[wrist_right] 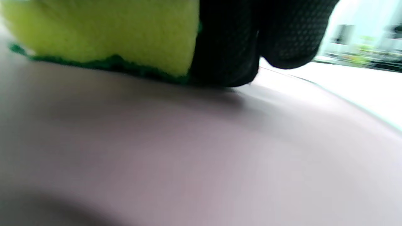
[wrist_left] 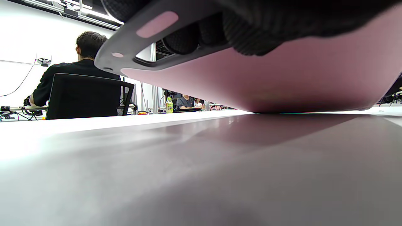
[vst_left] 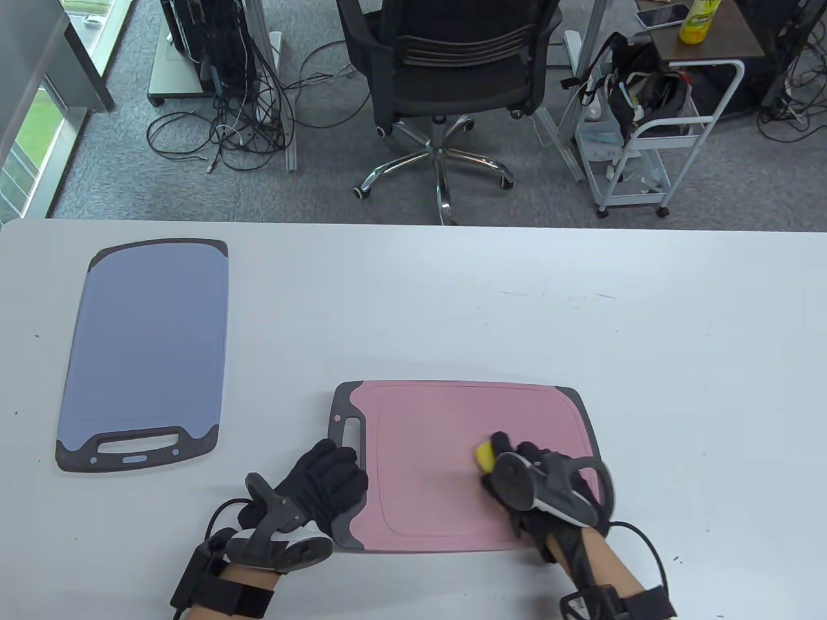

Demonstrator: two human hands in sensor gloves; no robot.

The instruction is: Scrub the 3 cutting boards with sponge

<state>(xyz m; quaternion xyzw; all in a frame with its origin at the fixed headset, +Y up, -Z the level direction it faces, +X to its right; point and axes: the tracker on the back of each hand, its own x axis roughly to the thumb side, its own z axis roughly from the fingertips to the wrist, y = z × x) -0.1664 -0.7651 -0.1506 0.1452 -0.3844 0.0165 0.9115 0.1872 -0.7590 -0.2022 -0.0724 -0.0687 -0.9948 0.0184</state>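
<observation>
Pink board (vst_left: 439, 465) edge held; sponge (vst_left: 484, 454) mid-board

Pink cutting board (wrist_left: 282, 78) tilted up off grey table (wrist_left: 188, 172), gloved fingers (wrist_left: 245, 40) curled under its handle end

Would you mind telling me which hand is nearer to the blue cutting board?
Left. The left hand grips the pink cutting board at its handle end, the side facing the blue cutting board. The right hand holds the sponge farther right.

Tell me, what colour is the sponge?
The sponge is yellow with a dark green scrubbing layer underneath, clearest in the right wrist view.
</observation>
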